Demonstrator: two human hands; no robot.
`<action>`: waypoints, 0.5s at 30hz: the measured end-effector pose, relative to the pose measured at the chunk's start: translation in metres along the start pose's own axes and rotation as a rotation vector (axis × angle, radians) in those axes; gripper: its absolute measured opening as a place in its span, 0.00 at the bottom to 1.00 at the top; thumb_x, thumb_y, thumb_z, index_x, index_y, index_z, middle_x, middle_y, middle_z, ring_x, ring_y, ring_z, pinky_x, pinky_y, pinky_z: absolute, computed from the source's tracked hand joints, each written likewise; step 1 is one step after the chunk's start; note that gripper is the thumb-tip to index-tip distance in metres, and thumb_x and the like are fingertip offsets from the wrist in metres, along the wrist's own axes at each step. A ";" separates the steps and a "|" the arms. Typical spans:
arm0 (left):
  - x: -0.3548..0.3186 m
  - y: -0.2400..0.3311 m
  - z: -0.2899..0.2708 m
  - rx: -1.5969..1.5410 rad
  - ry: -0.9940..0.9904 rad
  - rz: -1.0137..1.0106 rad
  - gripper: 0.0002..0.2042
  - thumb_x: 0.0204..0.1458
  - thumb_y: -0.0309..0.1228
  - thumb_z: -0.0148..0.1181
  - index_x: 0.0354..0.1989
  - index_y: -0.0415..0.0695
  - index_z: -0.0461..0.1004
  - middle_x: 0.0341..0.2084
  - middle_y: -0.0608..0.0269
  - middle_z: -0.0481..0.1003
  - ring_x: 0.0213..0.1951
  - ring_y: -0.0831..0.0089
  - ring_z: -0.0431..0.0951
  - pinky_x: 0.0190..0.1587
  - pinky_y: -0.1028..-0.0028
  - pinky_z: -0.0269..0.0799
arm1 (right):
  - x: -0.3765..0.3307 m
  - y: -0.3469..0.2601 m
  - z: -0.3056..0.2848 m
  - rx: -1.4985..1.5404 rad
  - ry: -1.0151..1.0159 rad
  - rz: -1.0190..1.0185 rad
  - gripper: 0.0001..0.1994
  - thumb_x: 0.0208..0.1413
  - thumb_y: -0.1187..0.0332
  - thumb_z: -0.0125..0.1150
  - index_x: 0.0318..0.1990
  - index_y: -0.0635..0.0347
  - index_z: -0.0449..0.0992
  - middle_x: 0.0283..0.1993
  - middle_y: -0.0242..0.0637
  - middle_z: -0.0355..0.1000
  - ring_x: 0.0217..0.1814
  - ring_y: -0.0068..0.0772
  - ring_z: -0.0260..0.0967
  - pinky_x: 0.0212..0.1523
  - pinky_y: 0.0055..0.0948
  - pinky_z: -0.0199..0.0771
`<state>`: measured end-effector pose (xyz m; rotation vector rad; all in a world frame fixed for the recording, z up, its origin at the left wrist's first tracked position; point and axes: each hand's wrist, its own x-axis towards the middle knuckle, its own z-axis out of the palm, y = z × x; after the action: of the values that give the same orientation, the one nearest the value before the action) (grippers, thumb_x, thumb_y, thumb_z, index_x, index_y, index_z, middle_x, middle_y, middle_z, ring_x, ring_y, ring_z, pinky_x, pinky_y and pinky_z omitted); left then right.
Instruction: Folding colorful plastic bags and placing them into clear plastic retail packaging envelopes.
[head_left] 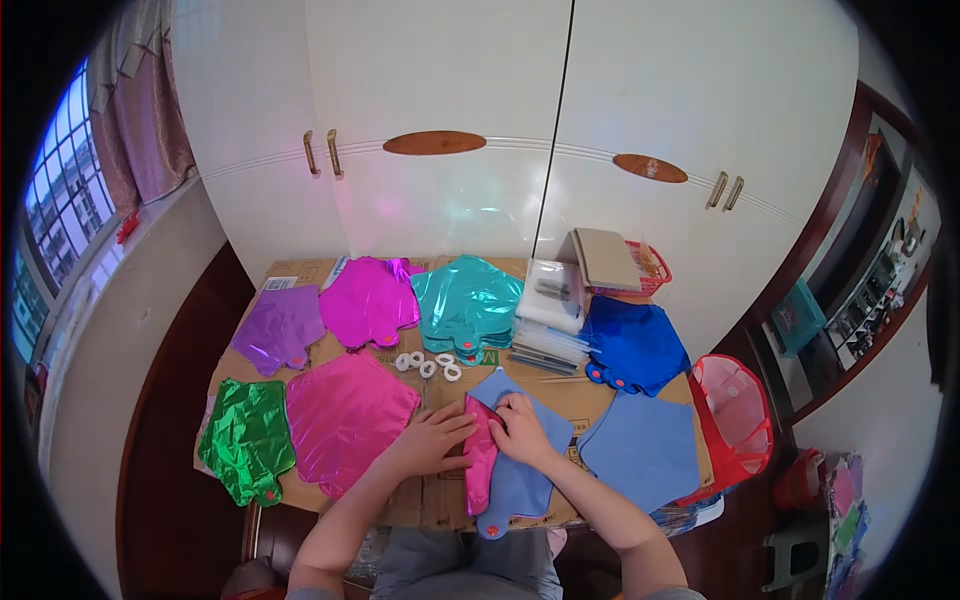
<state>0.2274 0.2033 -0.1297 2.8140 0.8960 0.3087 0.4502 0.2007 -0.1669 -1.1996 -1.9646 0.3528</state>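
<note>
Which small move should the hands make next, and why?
Perhaps the left hand should smooth the pink strip downward: the strip's lower end lies uncovered over the blue piece, while the right hand is at its upper part.

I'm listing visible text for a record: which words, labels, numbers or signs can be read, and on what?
White label on the cardboard: too small to read.
Green printed patch near the teal foil stack: bold mark, left unquoted.
Dark print beside the light-blue stack: too small to read.
</note>
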 end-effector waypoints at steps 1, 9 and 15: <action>0.001 0.000 0.001 0.008 0.002 0.006 0.33 0.49 0.52 0.58 0.61 0.49 0.63 0.63 0.62 0.59 0.66 0.59 0.54 0.62 0.55 0.54 | 0.000 0.001 0.000 -0.005 0.000 -0.003 0.08 0.46 0.71 0.59 0.29 0.69 0.73 0.38 0.48 0.65 0.47 0.50 0.61 0.49 0.40 0.63; 0.004 0.002 0.011 0.111 -0.033 -0.002 0.43 0.46 0.62 0.54 0.66 0.46 0.54 0.65 0.59 0.55 0.68 0.55 0.49 0.65 0.51 0.47 | -0.001 0.002 0.001 -0.045 -0.006 0.006 0.07 0.46 0.72 0.58 0.29 0.69 0.72 0.38 0.47 0.64 0.46 0.50 0.60 0.49 0.40 0.63; 0.004 0.002 0.014 0.126 -0.083 -0.017 0.45 0.46 0.64 0.53 0.67 0.46 0.52 0.66 0.59 0.53 0.68 0.55 0.47 0.66 0.49 0.43 | -0.002 0.002 0.001 -0.050 -0.006 0.009 0.06 0.45 0.73 0.58 0.28 0.69 0.72 0.38 0.48 0.64 0.47 0.51 0.60 0.49 0.40 0.63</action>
<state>0.2351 0.2022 -0.1425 2.9067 0.9522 0.1364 0.4509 0.2005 -0.1697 -1.2410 -1.9843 0.3141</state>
